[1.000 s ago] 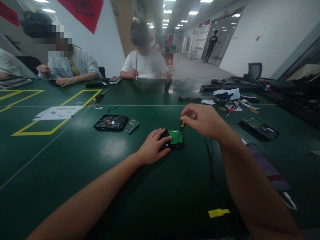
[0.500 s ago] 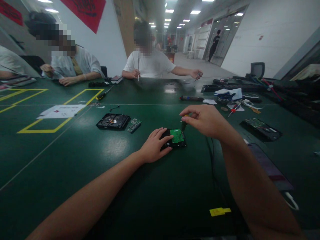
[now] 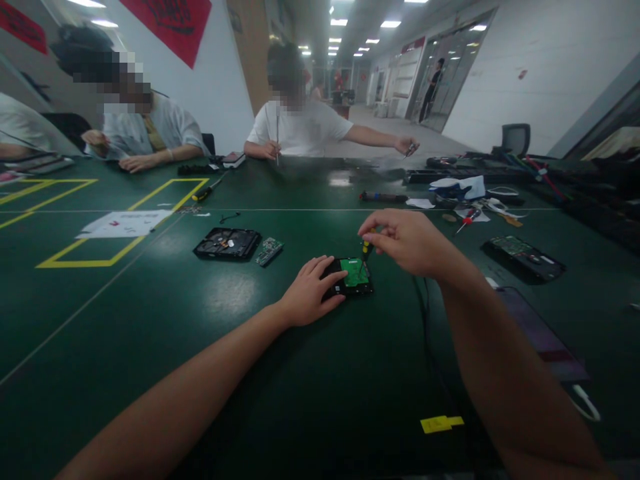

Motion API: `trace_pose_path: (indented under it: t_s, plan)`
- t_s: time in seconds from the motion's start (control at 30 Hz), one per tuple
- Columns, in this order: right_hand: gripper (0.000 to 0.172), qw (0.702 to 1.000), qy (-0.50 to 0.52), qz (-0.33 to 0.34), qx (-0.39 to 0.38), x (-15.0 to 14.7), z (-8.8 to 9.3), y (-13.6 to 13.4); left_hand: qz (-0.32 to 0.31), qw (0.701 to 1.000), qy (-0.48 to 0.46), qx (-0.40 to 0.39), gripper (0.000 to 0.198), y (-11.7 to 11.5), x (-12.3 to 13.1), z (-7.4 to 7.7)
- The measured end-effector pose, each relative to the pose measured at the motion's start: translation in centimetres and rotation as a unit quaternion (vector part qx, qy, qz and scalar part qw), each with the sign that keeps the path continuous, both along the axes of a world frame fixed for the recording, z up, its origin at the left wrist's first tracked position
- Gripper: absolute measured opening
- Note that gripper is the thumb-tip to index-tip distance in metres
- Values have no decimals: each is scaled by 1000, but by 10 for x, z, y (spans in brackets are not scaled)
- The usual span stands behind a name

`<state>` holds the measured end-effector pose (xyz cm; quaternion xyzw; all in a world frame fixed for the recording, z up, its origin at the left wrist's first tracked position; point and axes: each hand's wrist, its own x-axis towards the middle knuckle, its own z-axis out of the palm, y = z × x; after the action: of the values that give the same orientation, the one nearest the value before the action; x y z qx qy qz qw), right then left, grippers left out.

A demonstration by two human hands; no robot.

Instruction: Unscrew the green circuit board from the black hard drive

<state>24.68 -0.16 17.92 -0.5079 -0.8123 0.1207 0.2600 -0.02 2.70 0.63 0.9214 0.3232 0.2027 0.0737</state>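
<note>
A black hard drive with a green circuit board (image 3: 355, 272) lies on the green table (image 3: 225, 373) in front of me. My left hand (image 3: 314, 291) rests over the drive's left end, fingers spread and pressing on it. My right hand (image 3: 400, 241) pinches the handle of a small yellow-and-black screwdriver (image 3: 367, 249) above the board. The screwdriver leans a little, its shaft pointing down at the board's right part. To the left lie an opened black drive casing (image 3: 227, 243) and a loose circuit board (image 3: 269, 252).
Another drive (image 3: 524, 259) and a dark tablet-like device (image 3: 543, 333) lie on the right. Behind are a dark cylindrical tool (image 3: 383, 197), a red screwdriver (image 3: 467, 219) and papers (image 3: 125, 223). People sit across the table, one with an arm stretched out.
The screwdriver's handle shows more yellow between my right fingers, which have shifted slightly. My left hand stays in place. The person opposite has stretched an arm further to the right.
</note>
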Motion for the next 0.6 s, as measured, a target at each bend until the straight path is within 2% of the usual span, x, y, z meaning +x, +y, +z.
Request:
trace_pose_path:
  t_s: [0.1,0.23,0.43,0.6]
  plan:
    - [21,1000,-9,-4,9,0,0,0,-1,1000,3,2,58,0,0,1]
    - [14,999,-14,-32,13,-1,-1,0,-3,1000,1,-1,58,-1,1,2]
    - [14,1000,2,1,1,-1,-1,-1,0,1000,5,2,57,-2,2,2]
    - [23,1000,-7,-8,5,0,0,-2,1,1000,7,7,57,-2,2,3]
